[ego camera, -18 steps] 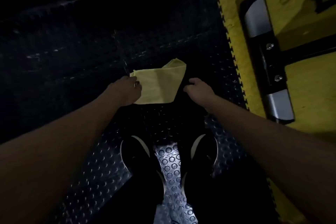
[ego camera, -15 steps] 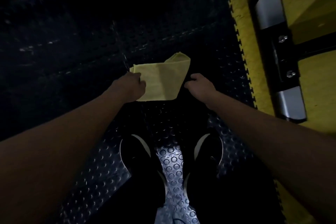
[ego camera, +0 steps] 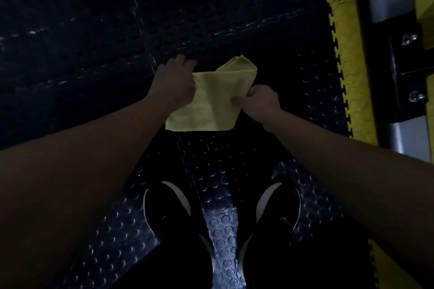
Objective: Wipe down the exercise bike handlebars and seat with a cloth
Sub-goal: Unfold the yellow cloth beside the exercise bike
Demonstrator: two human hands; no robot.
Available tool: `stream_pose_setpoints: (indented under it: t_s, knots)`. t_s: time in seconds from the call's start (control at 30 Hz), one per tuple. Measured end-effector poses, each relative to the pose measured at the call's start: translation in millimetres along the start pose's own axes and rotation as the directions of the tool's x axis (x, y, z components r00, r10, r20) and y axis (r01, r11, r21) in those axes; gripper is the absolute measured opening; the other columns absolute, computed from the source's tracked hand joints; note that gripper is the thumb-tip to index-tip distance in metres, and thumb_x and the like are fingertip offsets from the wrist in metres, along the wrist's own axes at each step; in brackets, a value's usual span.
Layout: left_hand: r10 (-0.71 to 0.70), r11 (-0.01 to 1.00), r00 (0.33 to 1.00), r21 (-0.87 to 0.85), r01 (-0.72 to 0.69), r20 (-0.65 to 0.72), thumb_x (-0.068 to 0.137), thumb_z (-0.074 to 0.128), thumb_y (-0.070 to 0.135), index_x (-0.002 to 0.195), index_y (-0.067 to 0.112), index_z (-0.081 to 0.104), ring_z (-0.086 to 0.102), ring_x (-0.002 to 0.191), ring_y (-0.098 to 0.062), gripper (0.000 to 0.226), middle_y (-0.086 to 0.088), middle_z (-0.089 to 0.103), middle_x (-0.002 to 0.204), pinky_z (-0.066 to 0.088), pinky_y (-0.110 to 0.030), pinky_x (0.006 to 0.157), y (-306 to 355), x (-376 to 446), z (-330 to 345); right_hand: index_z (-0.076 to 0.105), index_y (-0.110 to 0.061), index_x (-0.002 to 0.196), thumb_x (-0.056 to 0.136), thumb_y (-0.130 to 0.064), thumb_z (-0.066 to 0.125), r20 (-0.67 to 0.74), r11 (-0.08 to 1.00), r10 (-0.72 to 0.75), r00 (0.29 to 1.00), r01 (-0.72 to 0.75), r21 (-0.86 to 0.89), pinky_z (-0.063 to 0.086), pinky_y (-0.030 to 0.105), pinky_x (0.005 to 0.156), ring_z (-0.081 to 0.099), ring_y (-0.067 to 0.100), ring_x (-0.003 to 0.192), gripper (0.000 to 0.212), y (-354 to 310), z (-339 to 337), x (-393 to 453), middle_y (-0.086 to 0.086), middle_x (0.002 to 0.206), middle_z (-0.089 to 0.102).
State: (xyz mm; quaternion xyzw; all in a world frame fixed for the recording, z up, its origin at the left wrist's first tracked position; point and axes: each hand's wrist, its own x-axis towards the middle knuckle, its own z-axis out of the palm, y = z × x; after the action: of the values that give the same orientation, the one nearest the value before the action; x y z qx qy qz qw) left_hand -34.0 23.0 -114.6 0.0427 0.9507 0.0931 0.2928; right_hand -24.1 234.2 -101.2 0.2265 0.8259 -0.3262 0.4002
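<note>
Your left hand (ego camera: 175, 84) and right hand (ego camera: 259, 101) each pinch the folded yellow cloth (ego camera: 211, 103) (above the studded floor mat (ego camera: 94, 54)).

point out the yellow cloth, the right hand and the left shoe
yellow cloth (ego camera: 209, 103): head view, flat middle of the fabric
right hand (ego camera: 260, 101): head view, back of the hand
left shoe (ego camera: 169, 216): head view, dark upper

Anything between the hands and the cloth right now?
No. Both the left hand and right hand already hold the yellow cloth directly at its edges. Handlebars and seat are out of view.
</note>
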Motion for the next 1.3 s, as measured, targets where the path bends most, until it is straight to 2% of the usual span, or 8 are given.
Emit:
stream_pose_setpoints:
  t_s: [0.1,0.2,0.27,0.57,0.77,0.93,1.13,1.3]
  knots:
    - [-0.023,0.997,1.0,0.067,0.023,-0.005,0.097,0.054,0.021,0.138,0.013,0.05,0.048,0.122,-0.035,0.042,-0.013,0.052,0.133,0.035,-0.046,0.102,0.7,3.6,1.9,0.052,-0.02,0.072,0.093,-0.025,0.064,0.036,0.997,-0.018,0.999,0.015,0.076,0.042,0.025,0.055,0.059,0.016,0.081,0.025,1.0,-0.1,-1.0,-0.003,0.083,0.058]
    - [-0.057,0.995,0.996,0.08,0.052,0.063,0.099,0.049,0.019,0.129,0.01,0.058,0.047,0.12,-0.036,0.033,-0.016,0.053,0.127,0.034,-0.047,0.103,1.4,-4.6,-2.6,0.063,-0.026,0.095,0.094,-0.026,0.061,0.125,0.96,-0.059,0.99,0.022,0.28,0.054,0.028,0.084,0.064,0.014,0.1,0.002,-0.5,-3.0,-12.8,-0.005,0.105,0.067]
    - [-0.034,0.998,0.994,0.049,0.029,0.101,0.1,0.047,0.022,0.123,0.004,0.061,0.046,0.117,-0.038,0.032,-0.019,0.052,0.125,0.038,-0.047,0.098,1.3,-14.4,-10.0,0.065,-0.026,0.112,0.094,-0.026,0.058,0.17,0.927,-0.069,0.983,0.001,0.374,0.054,0.037,0.097,0.065,0.017,0.107,0.019,-5.8,-7.1,-26.8,-0.004,0.117,0.068]
    - [-0.077,0.9,0.976,-0.406,0.155,0.203,0.101,0.046,0.03,0.109,0.008,0.053,0.058,0.085,-0.028,0.025,-0.005,0.058,0.089,0.038,-0.034,0.064,40.6,-113.2,-118.9,0.059,-0.021,0.113,0.097,-0.019,0.051,0.093,0.873,-0.07,0.993,0.017,0.487,0.049,0.038,0.079,0.06,0.02,0.095,0.019,-50.1,-85.7,-158.7,0.004,0.115,0.063]
    - [0.025,0.85,0.995,-0.526,0.028,0.094,0.103,0.046,0.029,0.103,0.012,0.051,0.06,0.073,-0.023,0.018,-0.005,0.062,0.086,0.044,-0.035,0.057,80.6,-188.2,-256.8,0.054,-0.009,0.1,0.097,-0.013,0.052,-0.096,0.857,-0.154,0.983,0.182,0.482,0.039,0.036,0.069,0.05,0.018,0.083,0.006,-102.0,-175.8,-282.8,0.004,0.095,0.054]
    - [0.005,0.866,1.0,-0.5,-0.018,-0.026,0.095,0.051,0.026,0.097,0.017,0.051,0.062,0.076,-0.025,0.009,-0.001,0.061,0.079,0.05,-0.039,0.069,113.7,-237.6,-399.2,0.05,0.002,0.115,0.098,-0.016,0.051,-0.194,0.834,-0.203,0.96,0.274,0.479,0.032,0.038,0.071,0.044,0.021,0.088,0.025,-172.6,-254.3,-382.1,0.011,0.101,0.048]
    - [0.024,0.852,0.977,-0.507,-0.131,-0.212,0.095,0.049,0.026,0.097,0.005,0.05,0.066,0.069,-0.028,0.021,-0.01,0.056,0.077,0.06,-0.048,0.065,137.8,-305.3,-581.1,0.046,-0.012,0.094,0.098,-0.017,0.051,-0.315,0.736,-0.273,0.909,0.408,0.54,0.029,0.036,0.062,0.039,0.021,0.079,0.008,-276.8,-346.2,-495.6,0.004,0.087,0.044]
    - [0.017,0.86,0.927,-0.468,-0.205,-0.374,0.086,0.052,0.038,0.092,0.007,0.062,0.067,0.07,-0.026,0.033,-0.012,0.065,0.084,0.059,-0.04,0.057,167.4,-365.3,-709.9,0.044,-0.019,0.086,0.099,-0.02,0.05,-0.424,0.627,-0.376,0.824,0.563,0.538,0.031,0.03,0.057,0.039,0.015,0.07,0.014,-338.7,-417.0,-595.8,-0.002,0.078,0.043]
